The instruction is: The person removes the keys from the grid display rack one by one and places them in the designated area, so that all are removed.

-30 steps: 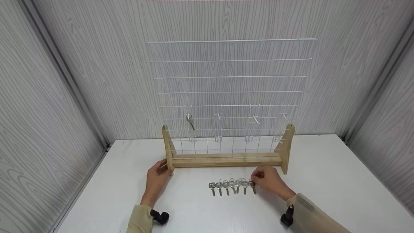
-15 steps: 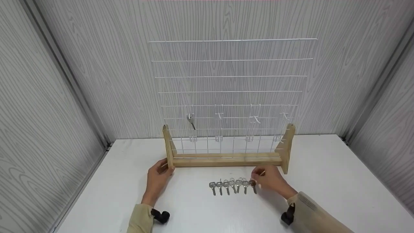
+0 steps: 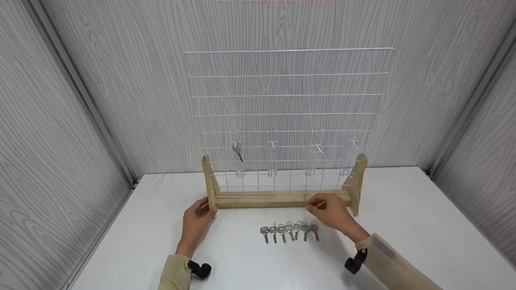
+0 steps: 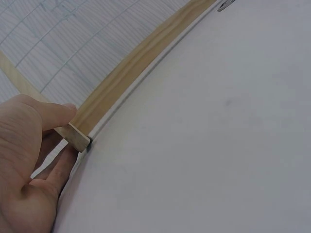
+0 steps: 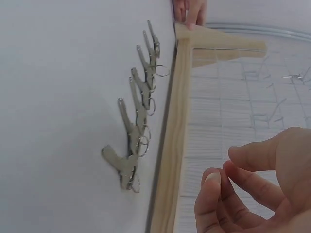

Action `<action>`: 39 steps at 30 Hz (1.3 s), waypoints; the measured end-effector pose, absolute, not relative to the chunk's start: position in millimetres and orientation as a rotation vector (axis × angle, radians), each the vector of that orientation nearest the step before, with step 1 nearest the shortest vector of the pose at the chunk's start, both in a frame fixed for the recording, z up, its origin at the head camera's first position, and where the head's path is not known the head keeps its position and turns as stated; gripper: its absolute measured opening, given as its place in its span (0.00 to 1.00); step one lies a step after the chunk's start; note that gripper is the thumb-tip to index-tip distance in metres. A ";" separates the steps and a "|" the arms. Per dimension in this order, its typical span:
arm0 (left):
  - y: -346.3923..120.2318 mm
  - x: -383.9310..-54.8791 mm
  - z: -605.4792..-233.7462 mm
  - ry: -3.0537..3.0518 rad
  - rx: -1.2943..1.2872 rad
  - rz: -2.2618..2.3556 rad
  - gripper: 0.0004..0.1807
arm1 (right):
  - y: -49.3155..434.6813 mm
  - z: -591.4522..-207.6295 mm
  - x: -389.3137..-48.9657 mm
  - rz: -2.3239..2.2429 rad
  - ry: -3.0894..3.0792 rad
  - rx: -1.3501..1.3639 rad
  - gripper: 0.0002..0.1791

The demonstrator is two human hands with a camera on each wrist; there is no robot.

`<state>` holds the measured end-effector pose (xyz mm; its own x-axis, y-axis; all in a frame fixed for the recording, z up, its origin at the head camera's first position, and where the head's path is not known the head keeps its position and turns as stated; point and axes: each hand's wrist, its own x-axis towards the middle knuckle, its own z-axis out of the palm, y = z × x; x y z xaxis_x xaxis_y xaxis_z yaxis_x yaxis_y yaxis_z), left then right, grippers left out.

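My left hand [image 3: 197, 221] grips the foot of the left wooden side piece [image 3: 208, 177] of a display stand, thumb in front and fingers behind; the left wrist view shows this side piece's end [image 4: 77, 138] between them. Several metal keys [image 3: 289, 232] with split rings lie in a row on the white table, before the stand's wooden base bar [image 3: 262, 202]. Above and behind the row's right end, my right hand [image 3: 332, 213] hovers with fingers loosely bent. In the right wrist view no key shows between thumb and fingers; the nearest key [image 5: 127, 172] lies apart from the hand.
A white wire grid [image 3: 288, 96] rises from the stand. Two rows of white hooks [image 3: 318, 149] are fixed on it, and one key [image 3: 238, 151] hangs from the upper left hook. Wood-patterned walls [image 3: 403, 80] enclose the table [image 3: 242, 266] at the back and sides.
My right hand has left the rightmost key and moved up toward the base bar. That key stays in the row. My left hand keeps its grip on the stand.
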<state>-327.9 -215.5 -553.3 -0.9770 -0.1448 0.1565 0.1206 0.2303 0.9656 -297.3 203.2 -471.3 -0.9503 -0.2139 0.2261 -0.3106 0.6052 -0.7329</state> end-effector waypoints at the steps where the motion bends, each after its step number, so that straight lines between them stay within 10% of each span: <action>1: -215.6 -328.2 -553.5 -2.285 0.024 -1.827 0.28 | 201.1 -468.8 -296.8 1.280 -2.702 0.450 0.05; 39: -212.5 -326.4 -552.5 -2.266 0.062 -1.845 0.28 | 85.5 -380.5 -303.2 1.424 -2.334 0.665 0.07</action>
<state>-326.4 -212.5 -552.5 -0.9753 -0.1697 0.1415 0.1042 0.2117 0.9718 -303.2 85.5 -380.5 -0.8380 -0.2183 0.5002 -0.5446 0.3927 -0.7411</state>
